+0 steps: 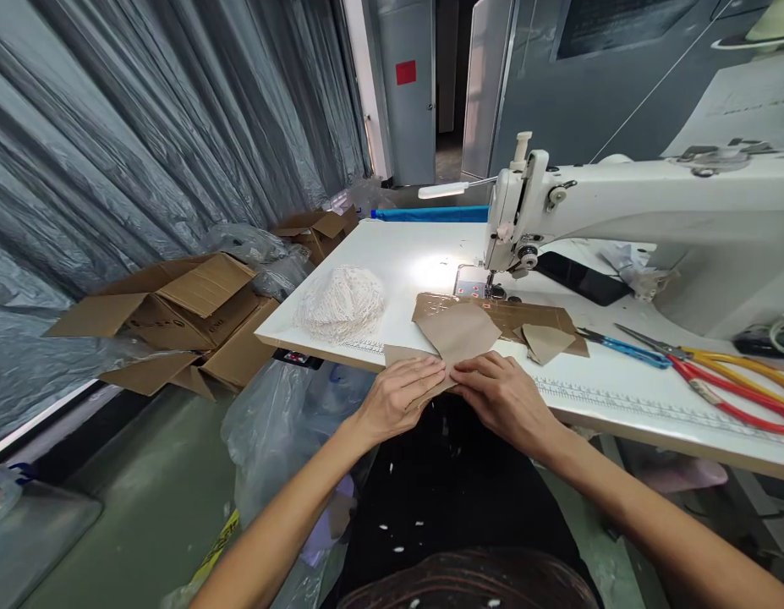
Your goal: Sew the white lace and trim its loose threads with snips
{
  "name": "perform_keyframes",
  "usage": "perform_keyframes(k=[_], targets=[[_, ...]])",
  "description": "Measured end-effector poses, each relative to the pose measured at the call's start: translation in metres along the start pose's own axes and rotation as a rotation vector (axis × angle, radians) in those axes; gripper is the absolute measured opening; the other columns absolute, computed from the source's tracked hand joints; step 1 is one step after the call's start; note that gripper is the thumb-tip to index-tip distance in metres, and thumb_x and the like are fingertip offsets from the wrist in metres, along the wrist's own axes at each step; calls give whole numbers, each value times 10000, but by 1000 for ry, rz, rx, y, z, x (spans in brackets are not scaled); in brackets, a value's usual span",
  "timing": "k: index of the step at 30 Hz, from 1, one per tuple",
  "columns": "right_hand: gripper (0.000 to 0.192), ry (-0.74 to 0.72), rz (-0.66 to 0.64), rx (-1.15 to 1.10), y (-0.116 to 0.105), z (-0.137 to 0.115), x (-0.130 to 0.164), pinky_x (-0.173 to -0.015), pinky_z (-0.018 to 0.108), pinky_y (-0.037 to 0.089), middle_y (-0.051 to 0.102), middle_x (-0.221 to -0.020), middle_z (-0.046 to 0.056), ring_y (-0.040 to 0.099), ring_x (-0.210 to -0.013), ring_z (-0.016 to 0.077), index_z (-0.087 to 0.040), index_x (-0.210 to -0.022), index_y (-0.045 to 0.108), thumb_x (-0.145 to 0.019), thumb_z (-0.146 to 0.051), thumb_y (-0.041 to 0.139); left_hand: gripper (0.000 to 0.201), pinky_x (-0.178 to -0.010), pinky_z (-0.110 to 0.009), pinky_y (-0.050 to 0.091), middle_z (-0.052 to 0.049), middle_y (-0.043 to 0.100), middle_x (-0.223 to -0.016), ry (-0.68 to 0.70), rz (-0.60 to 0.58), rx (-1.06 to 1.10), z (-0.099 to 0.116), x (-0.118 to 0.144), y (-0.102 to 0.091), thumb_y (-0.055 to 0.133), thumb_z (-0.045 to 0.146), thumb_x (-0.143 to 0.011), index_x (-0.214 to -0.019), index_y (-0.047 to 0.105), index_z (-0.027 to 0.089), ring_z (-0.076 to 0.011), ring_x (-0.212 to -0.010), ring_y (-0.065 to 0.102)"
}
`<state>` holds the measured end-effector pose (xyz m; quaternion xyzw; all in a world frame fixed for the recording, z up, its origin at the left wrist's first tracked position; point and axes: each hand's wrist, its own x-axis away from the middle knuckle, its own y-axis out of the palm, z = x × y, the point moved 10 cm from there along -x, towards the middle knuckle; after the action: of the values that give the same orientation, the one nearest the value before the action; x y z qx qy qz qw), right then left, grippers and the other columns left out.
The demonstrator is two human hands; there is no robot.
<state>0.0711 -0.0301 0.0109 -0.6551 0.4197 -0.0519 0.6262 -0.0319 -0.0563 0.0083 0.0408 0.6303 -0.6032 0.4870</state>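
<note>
A tan fabric piece point(458, 331) lies at the front edge of the white sewing table point(404, 254), folded to a point. My left hand point(401, 393) and my right hand point(499, 391) both pinch its near corner at the table edge, fingertips almost touching. Behind it lie a flat brown strip point(524, 313) and a smaller tan piece point(547, 341). The white sewing machine point(620, 211) stands beyond, its needle area lit.
A heap of white lace point(341, 303) sits left of the fabric. Blue-handled scissors point(626, 347) and red-and-yellow shears point(734, 381) lie to the right, with a black phone point(582, 277) behind. Open cardboard boxes point(176, 313) and plastic bags point(277, 423) crowd the floor at left.
</note>
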Motion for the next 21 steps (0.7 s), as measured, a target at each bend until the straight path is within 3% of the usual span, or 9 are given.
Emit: perform_keyframes(k=[7, 11, 15, 18, 21], targets=[[265, 5, 64, -215, -18, -1, 7, -768, 399, 555, 727, -996, 94, 645, -904, 241, -211, -995, 717, -950, -194, 456, 547, -1058, -449, 470, -111, 608, -1315, -21, -65, -35, 0, 9, -1, 485, 16, -820, -1341, 500, 182, -216, -1294, 507], [205, 152, 134, -342, -24, 9, 10, -756, 380, 556, 735, -949, 79, 672, -868, 232, -223, -944, 702, -936, -250, 499, 554, -1035, -450, 490, -101, 606, -1319, -53, -47, -102, -6, 9, -2, 456, 16, -841, -1363, 473, 201, -212, -1299, 501], [178, 388, 183, -761, -1, 17, 4, -625, 302, 545, 720, -871, 63, 667, -699, 175, -204, -907, 617, -933, -342, 508, 463, -1024, -433, 502, -100, 628, -1291, -63, 18, -160, -5, 9, -2, 468, 75, -896, -1338, 505, 206, -213, -1282, 521], [246, 537, 188, -977, 18, 10, 5, -464, 234, 470, 667, -713, 25, 560, -501, 116, -203, -802, 530, -917, -420, 518, 469, -1046, -436, 484, -100, 620, -1302, -52, 12, -181, -4, 9, 0, 440, 75, -899, -1348, 500, 200, -209, -1286, 517], [271, 619, 76, -1117, 24, -10, 21, -374, 194, 381, 627, -647, -2, 450, -401, 75, -203, -757, 493, -909, -426, 522, 461, -1054, -437, 478, -103, 619, -1302, -47, 4, -192, -5, 10, 0, 467, 94, -884, -1333, 517, 188, -215, -1289, 513]])
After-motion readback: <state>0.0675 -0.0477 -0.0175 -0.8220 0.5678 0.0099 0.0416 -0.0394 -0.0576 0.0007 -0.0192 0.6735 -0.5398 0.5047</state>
